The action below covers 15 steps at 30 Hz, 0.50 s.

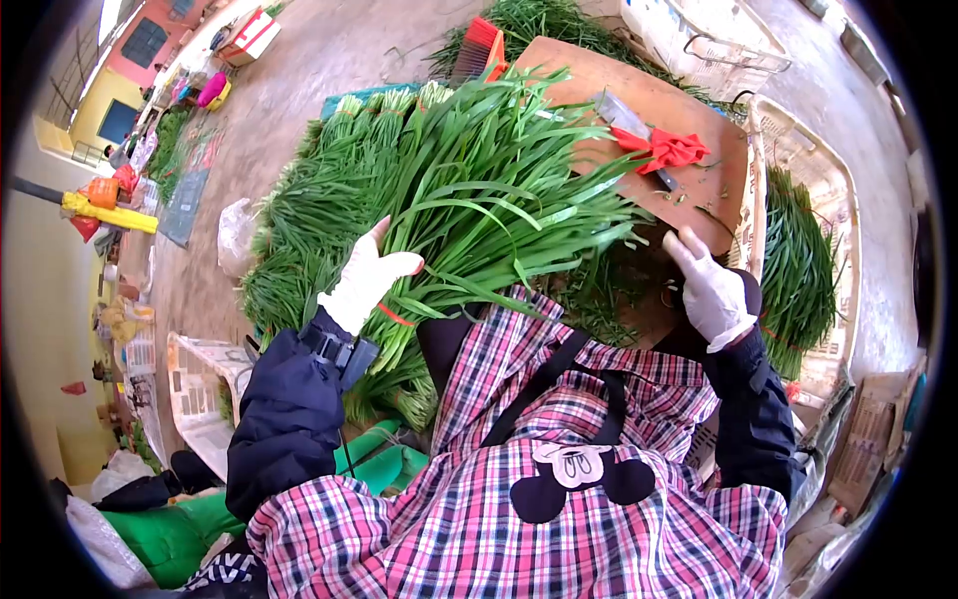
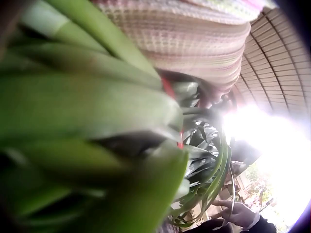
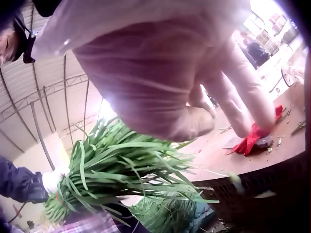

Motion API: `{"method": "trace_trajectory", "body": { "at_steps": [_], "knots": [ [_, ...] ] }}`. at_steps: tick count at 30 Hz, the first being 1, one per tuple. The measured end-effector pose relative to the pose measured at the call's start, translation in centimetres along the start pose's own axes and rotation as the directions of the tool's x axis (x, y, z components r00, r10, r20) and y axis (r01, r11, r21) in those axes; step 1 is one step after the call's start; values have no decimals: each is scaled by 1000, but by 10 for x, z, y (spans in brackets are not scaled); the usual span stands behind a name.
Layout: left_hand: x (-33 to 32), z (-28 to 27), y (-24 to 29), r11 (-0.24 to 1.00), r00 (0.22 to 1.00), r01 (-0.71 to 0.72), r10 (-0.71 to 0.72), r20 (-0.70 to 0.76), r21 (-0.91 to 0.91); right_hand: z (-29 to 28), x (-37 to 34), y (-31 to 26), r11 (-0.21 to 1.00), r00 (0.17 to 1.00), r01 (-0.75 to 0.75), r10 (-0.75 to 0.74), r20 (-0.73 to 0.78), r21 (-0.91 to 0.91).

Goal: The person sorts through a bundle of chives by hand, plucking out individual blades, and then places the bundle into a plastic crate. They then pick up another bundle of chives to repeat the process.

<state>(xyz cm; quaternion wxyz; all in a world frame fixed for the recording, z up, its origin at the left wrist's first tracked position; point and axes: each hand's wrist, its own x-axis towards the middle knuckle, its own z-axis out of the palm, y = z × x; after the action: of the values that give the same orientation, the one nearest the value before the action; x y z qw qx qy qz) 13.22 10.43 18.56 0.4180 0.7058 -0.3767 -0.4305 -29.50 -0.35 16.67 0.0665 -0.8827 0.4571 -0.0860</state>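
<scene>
**Gloved hands, a banded bunch of greens and a knife lying near**

We look down past a pink plaid smock (image 1: 599, 499) at a person's two white-gloved hands. The left hand (image 1: 365, 282) grips a thick bunch of long green leaves (image 1: 489, 215) low on its stems, just beside a red band (image 1: 395, 315) that circles it. The bunch is held slantwise before the person's chest, its stem ends toward the body and its loose tips fanning out toward the desk (image 1: 574, 70). The left-wrist view is mostly blurred leaf, so we cannot tell how far the fingers wrap around the far side.

The right hand (image 1: 713, 298) holds nothing; its fingers are loosely extended near the leaf tips, apart from them. Beyond it on the desk lies a knife (image 1: 617, 113) with red cloth (image 1: 674, 150) at its handle. More bunches (image 1: 309, 205) are piled at the left, and others lie in a pale crate (image 1: 848, 215) at the right.

We judge the knife the chief hazard: a careless reach could bring a glove against its blade, and sweeping tips might drag it. Held only near the base, the bunch may also sag or splay, and if the band is slack, stalks could slip out.
</scene>
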Motion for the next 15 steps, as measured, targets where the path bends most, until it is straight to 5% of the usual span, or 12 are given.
{"method": "trace_trajectory", "body": {
  "at_steps": [2,4,6,8,10,15],
  "knots": [
    [5,-1,-1,1000,1000,4,-4,25,-1,-9,-1,-12,917,986,7,59,-155,398],
    [12,2,-3,997,999,-9,6,32,73,-1,3,-31,686,991,-22,109,-72,727],
    [16,4,-2,988,998,-32,23,59,149,9,6,-57,261,990,-114,-56,133,959],
    [2,16,25,981,999,-28,22,33,192,26,7,-93,-121,914,-382,-195,356,916],
    [3,16,13,986,997,-50,59,-53,159,41,4,-120,-178,841,-528,-243,483,830],
    [-31,49,60,999,999,-51,51,14,-16,60,11,-150,-426,864,-496,-157,478,757]
  ]
}}
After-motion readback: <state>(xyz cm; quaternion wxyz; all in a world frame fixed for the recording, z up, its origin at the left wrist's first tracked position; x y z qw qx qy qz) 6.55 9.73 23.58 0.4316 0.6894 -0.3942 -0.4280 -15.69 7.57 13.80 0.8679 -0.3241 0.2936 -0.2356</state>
